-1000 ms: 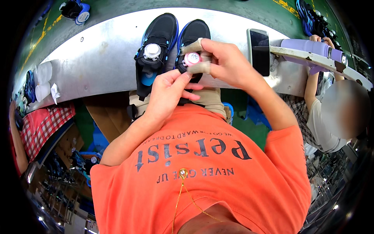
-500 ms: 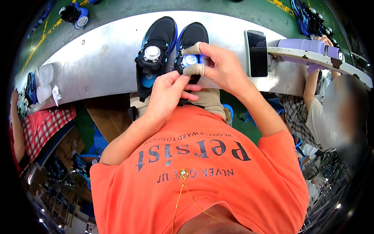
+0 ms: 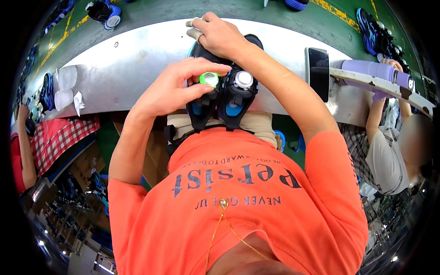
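Observation:
A pair of dark sneakers with blue trim stands heels toward me at the near edge of a metal bench. My left hand (image 3: 172,85) has its thumb and forefinger around the dial (image 3: 209,79) on the left shoe (image 3: 200,106), which glows green. Its other fingers are hidden. On the right shoe (image 3: 238,97) sits a whitish, unlit dial (image 3: 244,79). My right hand (image 3: 217,35) reaches across to the far side of the toes, cloth covers on two fingertips. Those fingertips are slightly apart, with nothing seen between them. My right forearm partly covers the right shoe's toe.
A phone (image 3: 318,75) lies on the metal bench (image 3: 137,59) to the right. Past it are a curved metal rail (image 3: 366,79) and a lilac bottle (image 3: 370,68). White cups (image 3: 67,87) stand at the left. Co-workers sit on both sides.
My right hand has left the right shoe's dial and moved far beyond the toes. My left hand has come to the left shoe's dial, now green. The right dial's blue light is off.

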The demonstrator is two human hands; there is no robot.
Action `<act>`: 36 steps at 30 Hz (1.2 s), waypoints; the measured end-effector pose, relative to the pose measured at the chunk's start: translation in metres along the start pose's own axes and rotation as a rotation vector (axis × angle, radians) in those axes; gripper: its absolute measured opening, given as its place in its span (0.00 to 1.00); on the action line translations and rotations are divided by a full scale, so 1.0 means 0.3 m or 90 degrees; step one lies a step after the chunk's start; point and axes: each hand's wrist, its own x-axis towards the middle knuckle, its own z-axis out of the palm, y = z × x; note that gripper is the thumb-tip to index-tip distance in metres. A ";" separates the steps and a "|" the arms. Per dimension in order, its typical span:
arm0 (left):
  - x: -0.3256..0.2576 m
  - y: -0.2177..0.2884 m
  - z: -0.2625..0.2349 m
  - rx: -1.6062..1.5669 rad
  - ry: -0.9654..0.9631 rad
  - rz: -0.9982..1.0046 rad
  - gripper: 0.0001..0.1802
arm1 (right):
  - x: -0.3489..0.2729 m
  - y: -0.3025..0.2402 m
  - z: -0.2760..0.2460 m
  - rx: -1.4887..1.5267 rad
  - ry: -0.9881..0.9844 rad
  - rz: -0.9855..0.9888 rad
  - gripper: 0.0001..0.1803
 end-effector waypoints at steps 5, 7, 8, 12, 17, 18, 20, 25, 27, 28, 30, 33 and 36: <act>-0.019 -0.006 0.023 0.178 0.081 0.038 0.25 | 0.023 0.017 0.021 -0.026 0.033 -0.030 0.16; -0.018 -0.010 0.023 0.165 0.076 0.051 0.24 | 0.031 0.027 0.021 -0.010 0.049 -0.055 0.16; -0.021 0.003 0.025 0.160 0.086 0.052 0.23 | 0.030 0.032 0.022 -0.001 0.058 -0.066 0.15; -0.026 0.040 0.045 0.185 0.158 -0.008 0.19 | 0.026 0.043 0.032 0.024 0.059 -0.062 0.14; -0.018 -0.030 -0.009 0.026 0.010 0.031 0.21 | 0.042 0.056 0.042 0.031 0.079 -0.121 0.14; -0.022 -0.020 -0.012 0.042 0.009 0.017 0.21 | 0.044 0.060 0.042 0.042 0.079 -0.119 0.14; -0.030 -0.003 0.021 0.106 0.095 0.028 0.22 | 0.044 0.066 0.042 0.051 0.081 -0.117 0.14; -0.036 -0.036 0.065 0.159 0.207 0.036 0.21 | 0.037 0.069 0.044 0.043 0.089 -0.131 0.14; -0.034 -0.057 0.054 0.122 0.174 0.053 0.21 | 0.039 0.070 0.038 0.044 0.086 -0.126 0.14; -0.030 -0.071 0.036 0.084 0.113 0.070 0.21 | 0.039 0.067 0.040 0.046 0.083 -0.125 0.14; -0.009 -0.102 -0.020 0.006 -0.007 0.106 0.21 | 0.038 0.059 0.042 0.059 0.086 -0.137 0.14; 0.016 -0.112 -0.064 -0.013 -0.106 0.111 0.22 | 0.037 0.057 0.038 0.058 0.079 -0.143 0.13; 0.002 -0.073 -0.047 0.011 -0.006 0.080 0.20 | 0.046 0.089 0.047 0.035 0.069 -0.131 0.15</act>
